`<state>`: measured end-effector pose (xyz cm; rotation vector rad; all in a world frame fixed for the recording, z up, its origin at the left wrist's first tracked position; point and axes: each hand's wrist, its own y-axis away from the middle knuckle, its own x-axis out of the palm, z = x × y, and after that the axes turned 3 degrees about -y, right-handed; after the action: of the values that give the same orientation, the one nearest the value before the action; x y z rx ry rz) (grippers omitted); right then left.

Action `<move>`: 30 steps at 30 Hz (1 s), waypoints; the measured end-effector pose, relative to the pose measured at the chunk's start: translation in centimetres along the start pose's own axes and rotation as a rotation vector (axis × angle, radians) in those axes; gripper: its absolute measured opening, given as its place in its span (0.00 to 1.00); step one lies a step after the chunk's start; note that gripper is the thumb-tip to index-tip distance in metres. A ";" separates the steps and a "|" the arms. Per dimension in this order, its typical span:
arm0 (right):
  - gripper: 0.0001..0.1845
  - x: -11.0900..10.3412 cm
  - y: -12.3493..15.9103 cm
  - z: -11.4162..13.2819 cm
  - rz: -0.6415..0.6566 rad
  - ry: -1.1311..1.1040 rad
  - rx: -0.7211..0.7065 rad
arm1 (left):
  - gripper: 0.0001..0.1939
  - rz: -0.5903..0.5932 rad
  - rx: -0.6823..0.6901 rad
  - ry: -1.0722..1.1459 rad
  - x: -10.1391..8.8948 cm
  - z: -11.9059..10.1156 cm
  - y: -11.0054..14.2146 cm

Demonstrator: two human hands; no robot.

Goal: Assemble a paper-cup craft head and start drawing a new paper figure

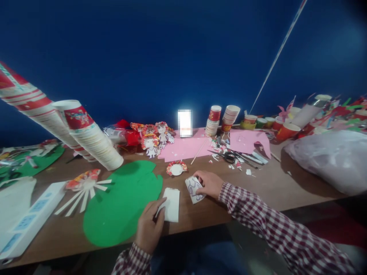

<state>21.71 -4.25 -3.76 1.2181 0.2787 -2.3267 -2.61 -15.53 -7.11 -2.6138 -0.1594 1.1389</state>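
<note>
My left hand [151, 221] pinches the left edge of a blank white piece of paper [172, 206] near the table's front edge. In my right hand [210, 184] is a smaller piece of white paper with a purple line drawing [192, 191], gripped at its right side between thumb and fingers. The two papers lie apart, a short gap of bare wood between them. Just beyond them sits a cut paper-cup piece with a red patterned rim [177, 168]. A big green paper shape [123, 206] lies left of my left hand.
Leaning stacks of paper cups [94, 139] and a white power strip [34, 219] are at left, near a cup cut into strips [86, 187]. Behind are paper figures [151, 143], pink paper [183, 149], black scissors [226, 156] and scraps. A plastic bag [327, 158] bulges at right.
</note>
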 end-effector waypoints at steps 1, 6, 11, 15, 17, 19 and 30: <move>0.28 -0.1 0.1 -0.4 0.005 -0.054 0.027 | 0.15 0.002 0.005 0.002 0.0 0.0 0.0; 0.27 -1.9 0.1 -2.5 0.055 -0.395 0.152 | 0.14 -0.008 0.030 0.003 0.1 0.1 0.1; 0.10 -4.5 -1.0 -4.7 -0.112 -0.269 0.171 | 0.13 -0.017 0.044 -0.002 0.1 0.2 0.1; 0.08 -5.4 -1.3 -6.0 -0.195 -0.113 0.197 | 0.12 -0.014 0.038 0.007 0.2 0.2 0.2; 0.08 -5.3 -1.1 -6.2 -0.196 -0.062 0.204 | 0.12 -0.014 0.037 0.006 0.2 0.1 0.3; 0.10 -4.9 -0.9 -6.1 -0.167 -0.027 0.210 | 0.12 -0.013 0.036 -0.005 0.2 0.1 0.3; 0.07 -5.3 -0.7 -5.6 -0.226 0.117 0.245 | 0.15 0.102 0.124 -0.182 0.8 -1.2 0.2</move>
<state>27.89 0.38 -2.70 1.5137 0.1822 -2.5443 -1.20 -15.78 -6.93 -2.4330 0.0081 1.3763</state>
